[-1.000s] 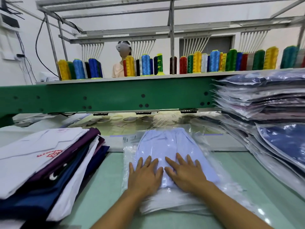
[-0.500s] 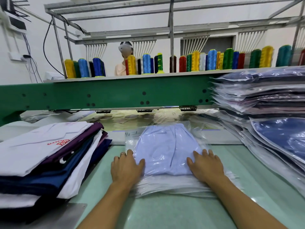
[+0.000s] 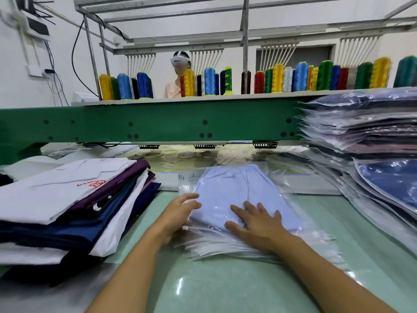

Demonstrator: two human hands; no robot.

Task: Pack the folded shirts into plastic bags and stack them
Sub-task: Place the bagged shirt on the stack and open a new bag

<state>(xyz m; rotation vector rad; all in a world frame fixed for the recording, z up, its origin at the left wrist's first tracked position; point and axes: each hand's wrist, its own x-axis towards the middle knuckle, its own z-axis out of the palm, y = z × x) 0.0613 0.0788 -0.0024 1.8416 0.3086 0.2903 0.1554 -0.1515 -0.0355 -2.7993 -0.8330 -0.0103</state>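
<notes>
A folded light blue shirt (image 3: 237, 190) lies inside a clear plastic bag (image 3: 277, 177) on top of a flat pile of empty plastic bags (image 3: 225, 248) at the table's middle. My right hand (image 3: 255, 222) presses flat on the near part of the bagged shirt, fingers spread. My left hand (image 3: 178, 213) is at the bag's left edge. Its fingers curl over the top and the thumb sits at the edge, pinching it; the hand is slightly blurred. A pile of unbagged folded shirts (image 3: 67, 195), white on top, lies to the left. Bagged shirts are stacked high (image 3: 361, 136) on the right.
The pale green table (image 3: 225, 288) runs toward me. A green machine beam (image 3: 158, 123) crosses behind the work area, with thread spools (image 3: 300, 76) on its shelf. Another person (image 3: 178, 73) stands beyond the spools.
My right hand has moved from the bag's right side onto the middle of the shirt. My left hand's fingers have closed over the left edge. The view has shifted slightly.
</notes>
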